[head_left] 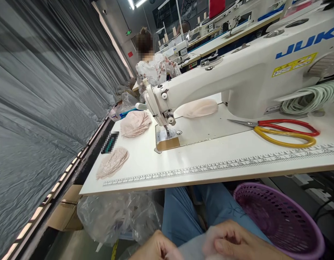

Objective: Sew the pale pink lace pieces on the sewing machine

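Low in the head view, over my lap, my left hand [157, 248] and my right hand [234, 241] are both closed with curled fingers. Between them stretches a piece of sheer whitish fabric [192, 249], pinched at either side. Its lower part is cut off by the frame's edge. Beyond the hands, a white sewing machine [199, 79] stands on the white table [139, 159]. Pale pink fabric pieces lie left of the needle in a ruffled pile [135, 124] and a lacy pile [113, 163]. Another pale pink piece [199, 108] rests behind the needle, under the machine arm.
Scissors [280, 131] with red and yellow handles lie right of the needle. A printed ruler [199, 170] runs along the table's front edge. Below are a purple basket [280, 216], a clear plastic bag [120, 213] and a cardboard box [68, 209]. Another person [153, 68] sits ahead.
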Tool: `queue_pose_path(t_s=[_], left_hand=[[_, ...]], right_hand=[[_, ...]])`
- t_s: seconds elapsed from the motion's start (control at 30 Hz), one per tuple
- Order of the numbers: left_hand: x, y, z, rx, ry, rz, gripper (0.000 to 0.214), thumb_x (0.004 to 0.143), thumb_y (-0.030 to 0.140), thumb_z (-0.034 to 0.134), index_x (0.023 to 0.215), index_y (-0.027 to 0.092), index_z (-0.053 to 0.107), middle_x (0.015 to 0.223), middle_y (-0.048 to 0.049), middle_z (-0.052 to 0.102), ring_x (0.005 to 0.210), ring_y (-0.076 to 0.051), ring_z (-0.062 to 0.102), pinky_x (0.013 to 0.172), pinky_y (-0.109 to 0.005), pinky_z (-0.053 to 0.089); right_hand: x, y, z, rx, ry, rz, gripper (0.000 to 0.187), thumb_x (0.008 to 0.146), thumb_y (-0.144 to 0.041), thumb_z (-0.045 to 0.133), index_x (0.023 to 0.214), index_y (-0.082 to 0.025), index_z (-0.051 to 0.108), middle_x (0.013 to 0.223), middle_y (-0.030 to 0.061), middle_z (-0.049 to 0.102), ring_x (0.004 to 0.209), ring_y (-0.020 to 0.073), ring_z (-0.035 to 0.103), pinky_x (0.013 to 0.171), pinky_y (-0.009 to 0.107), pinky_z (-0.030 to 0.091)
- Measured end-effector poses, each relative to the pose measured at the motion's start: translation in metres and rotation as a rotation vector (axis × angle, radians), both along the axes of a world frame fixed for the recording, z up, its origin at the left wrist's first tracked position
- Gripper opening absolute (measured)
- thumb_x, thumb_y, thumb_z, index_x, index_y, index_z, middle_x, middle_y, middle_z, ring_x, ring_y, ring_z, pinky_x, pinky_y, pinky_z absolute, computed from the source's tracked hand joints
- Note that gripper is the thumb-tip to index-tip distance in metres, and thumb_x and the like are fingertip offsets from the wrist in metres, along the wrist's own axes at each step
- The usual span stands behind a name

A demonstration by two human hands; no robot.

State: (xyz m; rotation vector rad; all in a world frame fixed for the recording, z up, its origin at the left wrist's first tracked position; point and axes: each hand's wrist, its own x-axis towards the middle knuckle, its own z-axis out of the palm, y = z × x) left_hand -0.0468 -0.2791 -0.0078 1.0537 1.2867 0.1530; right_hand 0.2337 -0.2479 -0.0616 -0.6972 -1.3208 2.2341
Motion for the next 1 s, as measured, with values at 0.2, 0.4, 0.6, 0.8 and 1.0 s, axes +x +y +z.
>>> queue_pose_path(t_s=[0.2, 0.4, 0.6, 0.8, 1.0], left_hand=[[0.007, 0.000, 0.009, 0.002, -0.094, -0.005, 0.047, 0.065, 0.062, 0.089, 0.083, 0.018, 0.086, 0.069, -0.0051, 0.074, 0.060, -0.013, 0.059, 0.060, -0.022, 0.043], [0.013, 0.006, 0.005, -0.041, -0.132, 0.012, 0.070, 0.047, 0.073, 0.092, 0.085, 0.015, 0.085, 0.068, -0.0065, 0.073, 0.067, -0.018, 0.064, 0.076, -0.029, 0.053], [0.008, 0.005, 0.002, -0.030, -0.125, 0.011, 0.068, 0.048, 0.073, 0.091, 0.084, 0.016, 0.085, 0.072, -0.0070, 0.075, 0.063, -0.013, 0.059, 0.068, -0.023, 0.049], [0.003, 0.002, 0.000, -0.015, -0.134, -0.015, 0.062, 0.056, 0.070, 0.090, 0.086, 0.016, 0.085, 0.073, -0.0062, 0.075, 0.060, -0.011, 0.056, 0.062, -0.021, 0.044], [0.002, 0.001, -0.005, -0.030, -0.119, 0.016, 0.066, 0.053, 0.068, 0.092, 0.087, 0.012, 0.085, 0.074, -0.0087, 0.075, 0.062, -0.014, 0.060, 0.063, -0.023, 0.045]], right_hand=[[0.006, 0.001, -0.002, -0.038, 0.019, 0.034, 0.063, 0.086, -0.077, 0.068, 0.083, -0.015, 0.075, 0.070, -0.0019, 0.051, 0.066, 0.0133, 0.041, 0.060, 0.025, 0.026], [-0.005, 0.003, 0.005, -0.075, -0.011, 0.173, 0.057, 0.060, -0.067, 0.090, 0.072, -0.017, 0.067, 0.065, -0.0045, 0.048, 0.061, 0.0117, 0.038, 0.056, 0.024, 0.025], [-0.009, 0.004, 0.009, 0.002, -0.155, 0.166, 0.043, 0.065, -0.050, 0.087, 0.063, -0.019, 0.057, 0.059, -0.0063, 0.046, 0.058, 0.0110, 0.036, 0.054, 0.025, 0.023], [-0.007, 0.006, 0.008, 0.109, -0.208, 0.141, 0.061, 0.076, -0.077, 0.071, 0.066, -0.020, 0.053, 0.062, -0.0051, 0.042, 0.059, 0.0119, 0.036, 0.053, 0.025, 0.023], [-0.002, 0.007, 0.008, 0.135, -0.167, 0.167, 0.073, 0.082, -0.093, 0.051, 0.066, -0.022, 0.043, 0.063, -0.0076, 0.026, 0.058, 0.0116, 0.022, 0.052, 0.027, 0.015]])
